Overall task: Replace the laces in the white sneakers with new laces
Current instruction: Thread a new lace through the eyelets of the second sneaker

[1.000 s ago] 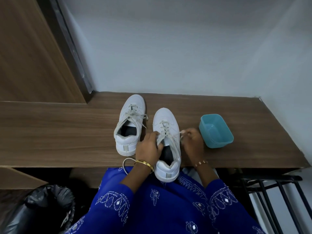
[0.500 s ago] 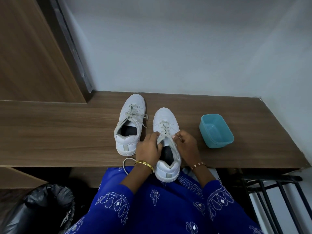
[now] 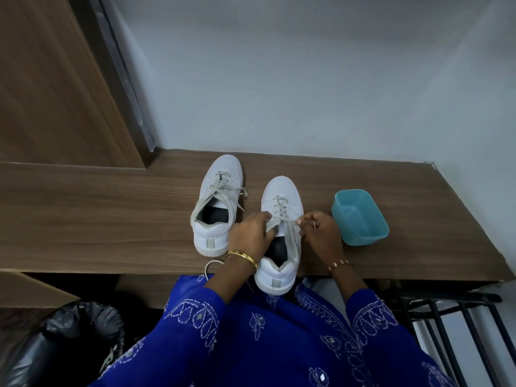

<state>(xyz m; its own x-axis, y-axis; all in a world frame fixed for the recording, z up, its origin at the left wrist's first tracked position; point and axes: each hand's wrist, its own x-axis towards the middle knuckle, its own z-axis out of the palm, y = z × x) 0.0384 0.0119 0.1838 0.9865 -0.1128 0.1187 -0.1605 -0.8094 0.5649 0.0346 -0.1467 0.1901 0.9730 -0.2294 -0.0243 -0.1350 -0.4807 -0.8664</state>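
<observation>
Black bin bag low at far left, under bench. Left sneaker on bench, toe toward wall, old lace loose across tongue. Left hand grips tongue of right sneaker, fingers curled round it. Right sneaker's heel overhangs bench's near edge. Right hand pinches grey lace at upper eyelets. Teal tub just beside right hand, on bench. Black metal rack lower right.

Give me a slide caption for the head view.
Both hands, left and right, unthread the lace from the nearer sneaker.
</observation>
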